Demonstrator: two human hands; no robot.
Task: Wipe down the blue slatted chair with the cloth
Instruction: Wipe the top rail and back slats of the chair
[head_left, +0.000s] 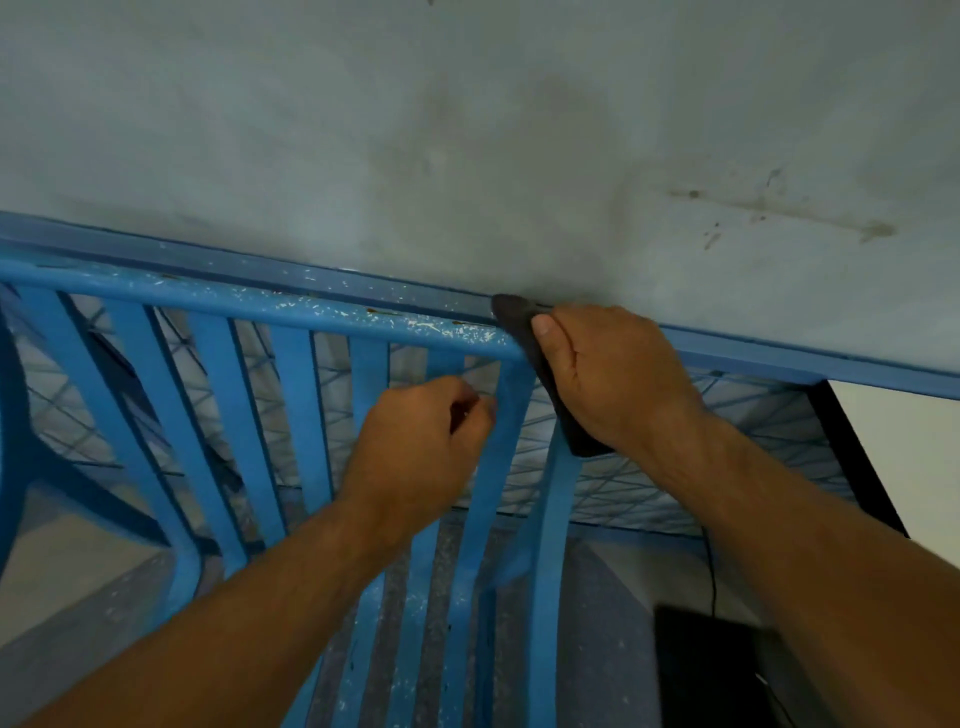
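The blue slatted chair (291, 312) fills the lower left of the head view, its top rail flecked with white specks and running from the left edge to the middle. My right hand (613, 374) grips a dark cloth (519, 322) and holds it against the right corner of the chair's top rail, with the cloth hanging down under my palm. My left hand (421, 447) has its fingers curled around one of the right-hand slats just below the rail.
A stained grey-blue wall (519, 130) with a blue skirting band (779, 358) stands right behind the chair. A black object (727, 670) with a thin cable sits at the lower right on the floor. A wire mesh shows behind the slats.
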